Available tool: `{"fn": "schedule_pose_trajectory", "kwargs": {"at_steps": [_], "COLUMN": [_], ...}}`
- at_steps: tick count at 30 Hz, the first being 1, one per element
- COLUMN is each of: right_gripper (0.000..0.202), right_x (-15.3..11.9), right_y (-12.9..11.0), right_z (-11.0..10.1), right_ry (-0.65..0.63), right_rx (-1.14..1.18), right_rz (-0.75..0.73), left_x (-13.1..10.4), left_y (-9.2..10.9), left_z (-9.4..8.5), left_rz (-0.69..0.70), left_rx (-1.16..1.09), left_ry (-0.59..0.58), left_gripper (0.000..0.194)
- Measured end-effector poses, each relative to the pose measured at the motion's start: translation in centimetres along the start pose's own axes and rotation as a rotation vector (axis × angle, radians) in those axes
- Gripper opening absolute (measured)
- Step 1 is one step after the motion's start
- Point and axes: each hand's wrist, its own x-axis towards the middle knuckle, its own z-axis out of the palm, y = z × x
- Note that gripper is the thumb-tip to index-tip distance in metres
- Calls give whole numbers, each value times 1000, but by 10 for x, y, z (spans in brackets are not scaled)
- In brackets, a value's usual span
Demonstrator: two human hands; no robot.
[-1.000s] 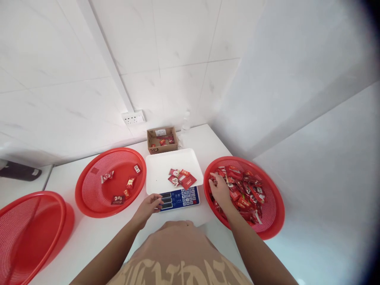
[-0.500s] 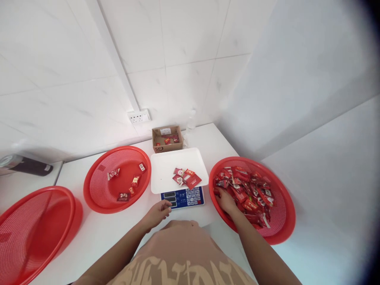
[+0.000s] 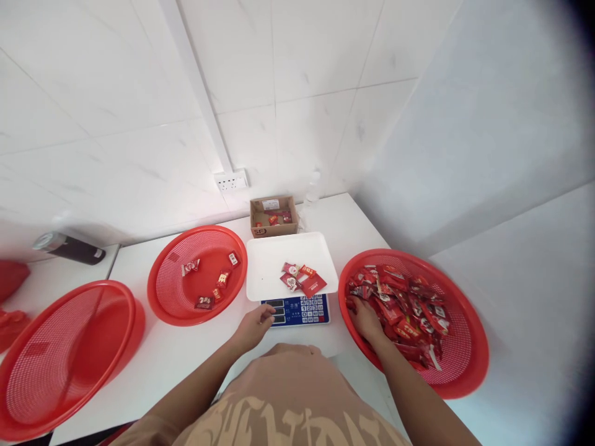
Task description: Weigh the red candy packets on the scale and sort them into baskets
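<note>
My right hand (image 3: pixel 365 318) is inside the red basket (image 3: pixel 465 385) on the right, at the near left of a pile of red candy packets (image 3: pixel 400 310). Its fingers curl down among the packets and the fingertips are hidden, so I cannot make out what they hold. My left hand (image 3: pixel 253 327) hovers by the left edge of the blue-fronted scale (image 3: pixel 295 310), loosely bent, with nothing visible in it. On the scale's white pan (image 3: pixel 267 260) lie several small wrapped candies (image 3: pixel 290 282) and a flat red packet (image 3: pixel 313 283).
Left of the scale, a red basket (image 3: pixel 160 310) holds several candies. Another red basket (image 3: pixel 130 297) stands at far left. Behind the pan are a cardboard box (image 3: pixel 274 230) with red packets and a clear bottle (image 3: pixel 312 192). A dark flask (image 3: pixel 74 248) lies by the wall.
The view has shifted left, so everything sits further right in the picture. My right hand stays in the candy pile and my left hand stays beside the scale.
</note>
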Motion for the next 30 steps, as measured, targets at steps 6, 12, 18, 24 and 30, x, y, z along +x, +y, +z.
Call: {"fn": "schedule_pose_trajectory", "kwargs": {"at_steps": [6, 12, 18, 24, 30], "right_gripper": [39, 31, 30, 26, 19], "right_x": [-1, -1, -2, -4, -2], "right_y": [-2, -3, 2, 7, 15], "right_z": [-1, -13, -27, -40, -53], "right_ry": [34, 3, 19, -43, -25], "right_rx": [37, 145, 148, 139, 141], "right_rz": [10, 58, 125, 112, 144], "left_x": [4, 4, 8, 11, 12], "left_y": [5, 11, 10, 5, -1], "left_z": [-11, -9, -6, -5, -4], "left_rz": [36, 56, 64, 57, 52], "left_rx": [60, 87, 99, 123, 145], "left_ry": [83, 68, 37, -8, -19], "left_gripper": [25, 25, 25, 27, 30]}}
